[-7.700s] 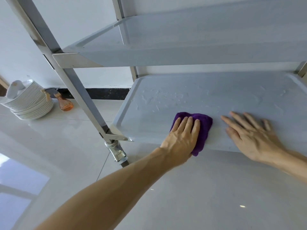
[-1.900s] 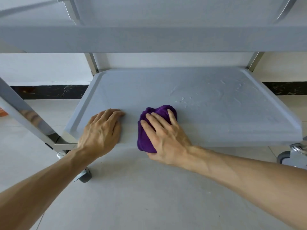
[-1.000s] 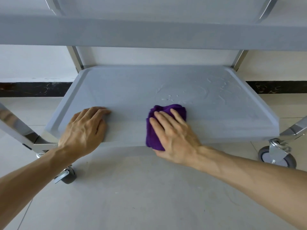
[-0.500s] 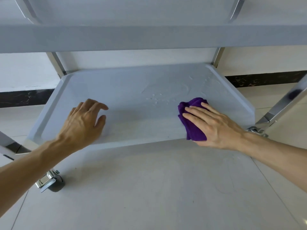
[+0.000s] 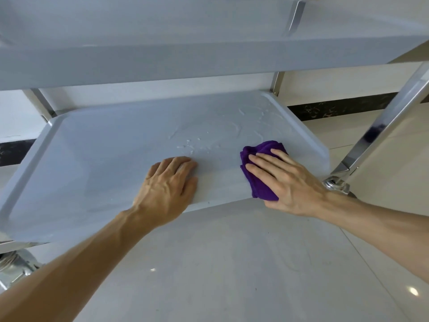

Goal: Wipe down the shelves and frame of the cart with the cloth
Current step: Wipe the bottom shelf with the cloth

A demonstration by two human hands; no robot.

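While the right hand (image 5: pixel 290 180) lies flat with straight fingers pressing on the cloth (image 5: pixel 262 168), the left hand (image 5: pixel 167 187) rests palm-down on the bare shelf (image 5: pixel 97 163), its fingers relaxed and holding nothing. Purple and bunched into thick folds, the cloth sits at the shelf's near right part, its lower end hanging over the front edge. Wet streaks (image 5: pixel 209 138) shine on the grey surface just behind and left of it. A raised rim runs round the shelf; the right rim is just beside the cloth, and past it stand a steel post (image 5: pixel 380 126) and a caster (image 5: pixel 336 184). Leftward the surface lies open up to the left hand. An upper shelf (image 5: pixel 185 59) hangs close overhead. Pale floor tiles (image 5: pixel 232 263) spread below.
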